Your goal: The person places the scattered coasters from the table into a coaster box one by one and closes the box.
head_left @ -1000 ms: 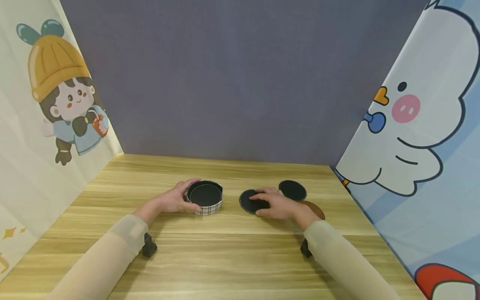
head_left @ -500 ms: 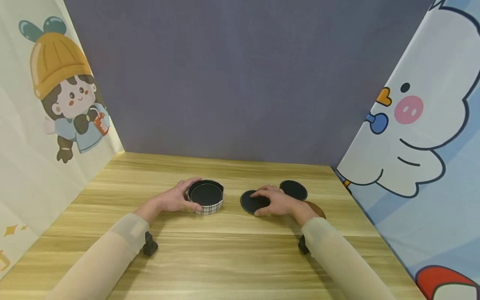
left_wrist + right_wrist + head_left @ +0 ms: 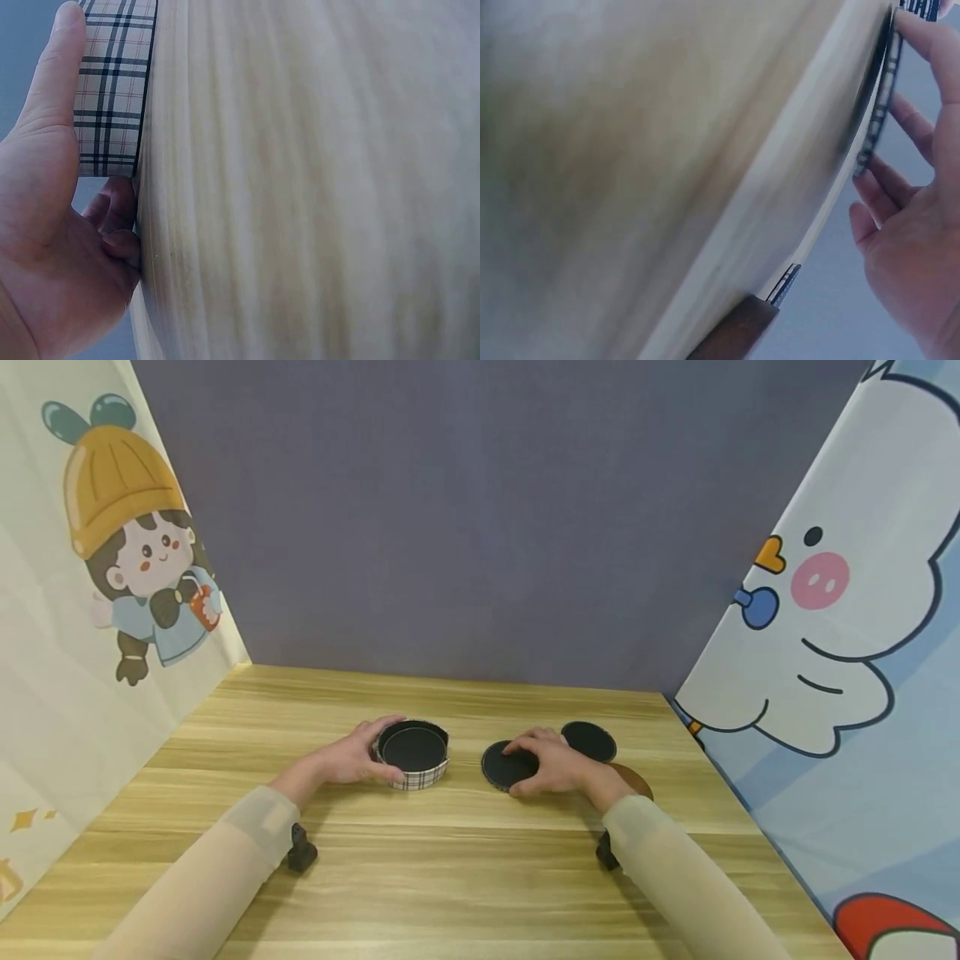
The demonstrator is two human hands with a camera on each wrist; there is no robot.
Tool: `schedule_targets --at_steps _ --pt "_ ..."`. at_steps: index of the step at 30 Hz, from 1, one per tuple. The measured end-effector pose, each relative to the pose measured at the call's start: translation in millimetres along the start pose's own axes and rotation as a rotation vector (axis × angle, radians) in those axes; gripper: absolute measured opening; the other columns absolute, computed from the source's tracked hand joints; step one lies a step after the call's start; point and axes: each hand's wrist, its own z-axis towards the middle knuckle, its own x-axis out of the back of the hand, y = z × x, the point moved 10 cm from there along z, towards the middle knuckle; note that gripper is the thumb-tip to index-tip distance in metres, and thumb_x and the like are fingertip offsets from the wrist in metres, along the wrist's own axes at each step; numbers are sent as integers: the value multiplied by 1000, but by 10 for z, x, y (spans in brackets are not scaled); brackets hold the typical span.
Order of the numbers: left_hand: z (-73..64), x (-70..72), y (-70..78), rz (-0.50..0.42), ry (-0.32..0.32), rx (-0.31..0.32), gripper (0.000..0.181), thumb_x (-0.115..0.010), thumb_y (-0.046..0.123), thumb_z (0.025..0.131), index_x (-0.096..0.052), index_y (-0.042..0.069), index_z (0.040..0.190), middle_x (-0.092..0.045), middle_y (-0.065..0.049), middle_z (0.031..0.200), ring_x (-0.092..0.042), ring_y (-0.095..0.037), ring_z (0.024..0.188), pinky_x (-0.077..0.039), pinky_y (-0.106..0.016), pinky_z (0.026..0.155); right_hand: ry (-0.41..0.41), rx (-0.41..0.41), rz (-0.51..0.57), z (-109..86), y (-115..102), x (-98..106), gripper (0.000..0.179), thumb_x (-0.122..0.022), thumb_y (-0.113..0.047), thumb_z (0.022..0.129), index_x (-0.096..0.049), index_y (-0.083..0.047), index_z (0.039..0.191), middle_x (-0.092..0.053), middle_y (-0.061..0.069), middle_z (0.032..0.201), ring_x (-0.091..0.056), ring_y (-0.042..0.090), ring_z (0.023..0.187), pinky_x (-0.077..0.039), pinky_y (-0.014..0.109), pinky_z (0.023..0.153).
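Observation:
My left hand (image 3: 352, 753) grips the round coaster holder (image 3: 422, 779) by its left side, thumb along the near wall and fingers around the far side. The holder has a black inside and a white plaid wall (image 3: 112, 90), with a notch at its right; it stands upright on the table. To its right, my right hand (image 3: 555, 767) holds a round black coaster (image 3: 498, 766) by its edge, thumb at the near rim and fingers bent over the far part. In the right wrist view, the coaster's patterned edge (image 3: 877, 112) shows beside the fingers.
A second black coaster (image 3: 589, 741) lies just beyond my right hand. A brown disc (image 3: 633, 779) lies partly under my right wrist. The wooden table (image 3: 450, 877) ends at a grey back panel (image 3: 465, 527), with printed cloth panels on both sides.
The fingers of my right hand have bent more over the coaster, and the thumb has drawn in slightly. My left hand and the holder have stayed put; the head view shifted a little.

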Motion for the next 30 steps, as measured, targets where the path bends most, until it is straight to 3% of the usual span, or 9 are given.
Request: schedule_targets --at_steps 5,16,25,30 --pt "7 -1 -5 7 6 -5 118 -94 44 88 -20 20 176 -34 -33 158 -60 -33 117 -47 -61 110 62 26 13 10 -62 48 73 -88 -58 88 -62 -37 153 -45 8 167 -34 40 158 -23 74 126" --pt "-9 3 -19 -10 9 -3 117 -95 42 87 -21 21 176 -33 -33 156 -62 -32 116 -49 -58 109 186 106 31 61 -381 174 70 -87 -57 88 -64 -38 152 -47 8 164 -37 38 155 -33 71 120" --pt "-7 11 -15 -4 21 -13 119 -96 43 86 -22 20 176 -34 -33 157 -57 -38 124 -42 -67 115 197 166 26 223 -611 107 71 -87 -53 90 -64 -34 154 -48 11 164 -39 38 154 -30 67 124" --pt "-2 5 -16 -10 10 -11 118 -95 43 87 -21 19 176 -33 -33 158 -57 -37 123 -44 -64 114 191 176 42 305 -719 47 71 -86 -53 92 -63 -34 155 -46 12 166 -38 41 155 -28 68 124"
